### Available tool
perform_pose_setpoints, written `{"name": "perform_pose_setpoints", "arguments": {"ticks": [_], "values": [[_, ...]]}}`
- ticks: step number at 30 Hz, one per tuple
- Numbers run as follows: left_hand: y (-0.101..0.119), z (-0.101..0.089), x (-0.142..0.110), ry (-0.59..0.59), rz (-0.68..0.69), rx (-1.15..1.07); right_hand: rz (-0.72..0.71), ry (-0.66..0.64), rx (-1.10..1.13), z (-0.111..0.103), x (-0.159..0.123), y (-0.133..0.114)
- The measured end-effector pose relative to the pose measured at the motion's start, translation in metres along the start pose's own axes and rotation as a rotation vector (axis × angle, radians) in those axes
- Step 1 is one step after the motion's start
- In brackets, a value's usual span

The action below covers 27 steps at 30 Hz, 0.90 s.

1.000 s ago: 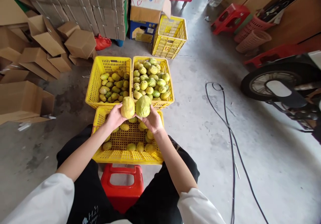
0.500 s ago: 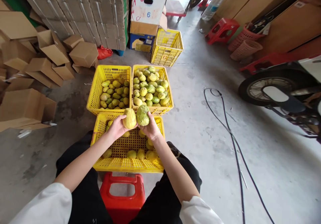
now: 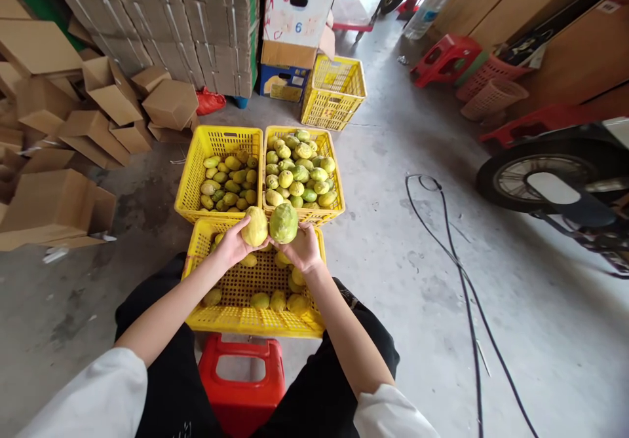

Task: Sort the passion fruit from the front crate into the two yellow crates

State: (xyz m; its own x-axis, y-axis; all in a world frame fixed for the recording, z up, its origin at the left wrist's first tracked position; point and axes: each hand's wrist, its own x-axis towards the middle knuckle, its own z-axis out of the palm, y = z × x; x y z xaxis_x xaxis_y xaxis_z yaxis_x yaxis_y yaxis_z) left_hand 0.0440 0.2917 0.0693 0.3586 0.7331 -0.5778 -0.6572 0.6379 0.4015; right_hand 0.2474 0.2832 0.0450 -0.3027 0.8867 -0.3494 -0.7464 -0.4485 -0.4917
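My left hand [image 3: 236, 243] is closed around a yellow oval fruit [image 3: 255, 227], papaya-like, with the thumb along its side. Beside it, my right hand [image 3: 301, 248] supports a greener, bumpy fruit [image 3: 284, 223] on its fingers, the thumb at the right. Both fruits are held close together above the near edge of two fruit-filled crates. Below my hands is a yellow perforated crate [image 3: 255, 325], tilted toward me, with several similar fruits along its sides and bottom edge. Part of its inside is hidden by my hands.
Beyond it stand a yellow crate [image 3: 184, 186] partly filled with fruit and a fuller crate [image 3: 340, 207]. A red stool [image 3: 240, 402] is between my legs. Cardboard boxes [image 3: 54, 205] lie at left; a black cable [image 3: 459, 264] and motorcycle wheel [image 3: 535, 173] are at right.
The green fruit has turned in my right hand, showing a rounder, greener side, and the right thumb has shifted away from its top. My left hand still holds the yellow fruit.
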Motion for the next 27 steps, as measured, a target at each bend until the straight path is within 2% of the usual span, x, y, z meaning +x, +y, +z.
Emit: {"name": "perform_pose_setpoints", "arguments": {"ticks": [5, 10, 27], "values": [[-0.001, 0.006, -0.007, 0.023, 0.014, -0.047, -0.012, 0.011, -0.001, 0.002, 0.000, 0.003], [-0.005, 0.011, -0.012, 0.081, 0.033, -0.093, -0.012, 0.077, 0.038, 0.001, 0.002, 0.006], [-0.002, 0.009, -0.011, -0.056, -0.001, -0.014, 0.011, -0.001, -0.007, -0.002, -0.003, 0.001]]}}
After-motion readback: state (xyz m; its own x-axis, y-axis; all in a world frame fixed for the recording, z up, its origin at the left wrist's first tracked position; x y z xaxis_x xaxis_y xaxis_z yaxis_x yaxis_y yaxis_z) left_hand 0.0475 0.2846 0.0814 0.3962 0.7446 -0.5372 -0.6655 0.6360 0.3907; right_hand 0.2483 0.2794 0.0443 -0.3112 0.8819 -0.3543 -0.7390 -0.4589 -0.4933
